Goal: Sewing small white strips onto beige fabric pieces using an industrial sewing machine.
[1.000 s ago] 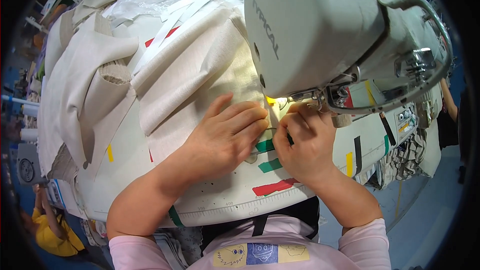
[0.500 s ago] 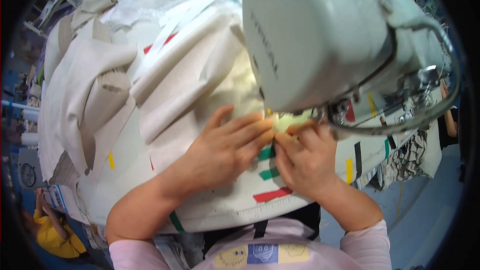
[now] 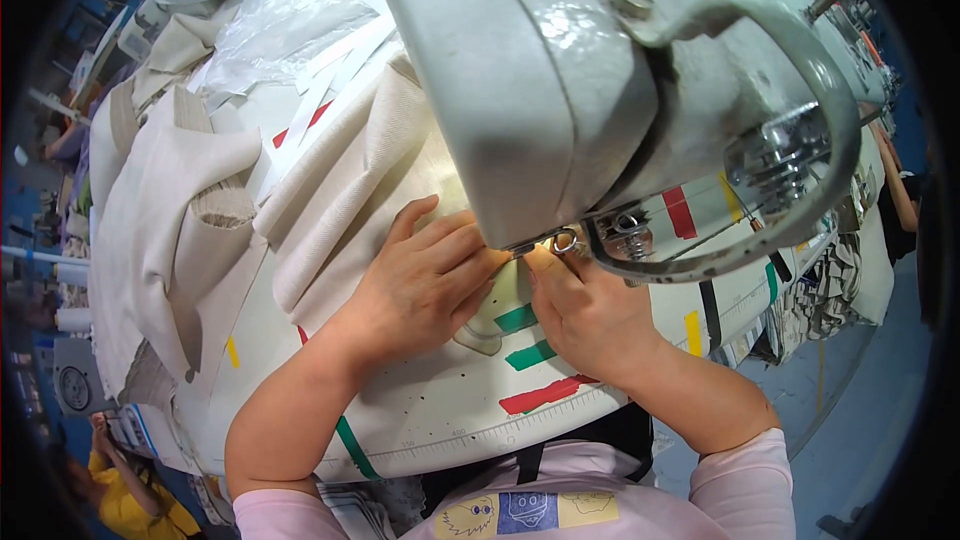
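Cream fabric under the sewing machine

Both hands, left hand (image 3: 425,285) and right hand (image 3: 585,310), press flat, ungripping, on folded cream canvas (image 3: 340,195) mid-frame, beneath the grey-white machine head (image 3: 560,90).

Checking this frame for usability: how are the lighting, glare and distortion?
Head view: strong fisheye bending at a black rim; the white sewing machine head shows glare patches; a warm lamp glow lights the cream fabric between the left hand and right hand; focus sharp.

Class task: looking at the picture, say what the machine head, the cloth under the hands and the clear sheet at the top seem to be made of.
Machine head: probably painted cast metal, glossy off-white with screws. Cloth: woven cream fabric, likely cotton canvas, matte, visible weave. Clear sheet: thin plastic film, crinkled and shiny.
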Action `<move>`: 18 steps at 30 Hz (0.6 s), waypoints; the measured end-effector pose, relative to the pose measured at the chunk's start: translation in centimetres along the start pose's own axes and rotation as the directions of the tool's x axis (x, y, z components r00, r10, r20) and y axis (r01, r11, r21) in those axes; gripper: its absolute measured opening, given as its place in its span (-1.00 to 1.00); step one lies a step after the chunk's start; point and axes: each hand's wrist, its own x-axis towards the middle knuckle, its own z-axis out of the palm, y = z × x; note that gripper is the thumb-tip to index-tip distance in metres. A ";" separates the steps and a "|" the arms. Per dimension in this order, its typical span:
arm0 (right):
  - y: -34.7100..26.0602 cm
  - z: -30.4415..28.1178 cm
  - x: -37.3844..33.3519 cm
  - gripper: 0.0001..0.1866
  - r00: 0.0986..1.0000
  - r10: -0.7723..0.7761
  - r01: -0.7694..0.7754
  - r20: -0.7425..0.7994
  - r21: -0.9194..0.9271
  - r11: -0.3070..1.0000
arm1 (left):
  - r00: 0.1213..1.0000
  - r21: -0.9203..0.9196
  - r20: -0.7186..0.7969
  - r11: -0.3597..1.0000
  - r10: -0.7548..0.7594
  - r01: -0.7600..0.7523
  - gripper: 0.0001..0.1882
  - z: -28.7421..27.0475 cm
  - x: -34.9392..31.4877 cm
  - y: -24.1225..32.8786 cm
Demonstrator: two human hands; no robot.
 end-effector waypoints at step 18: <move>1.2 -0.8 0.8 -0.71 0.997 -0.036 0.040 -0.072 0.064 0.997 | 0.991 0.036 -0.129 0.999 0.037 -0.033 -0.76 -0.7 0.7 -0.4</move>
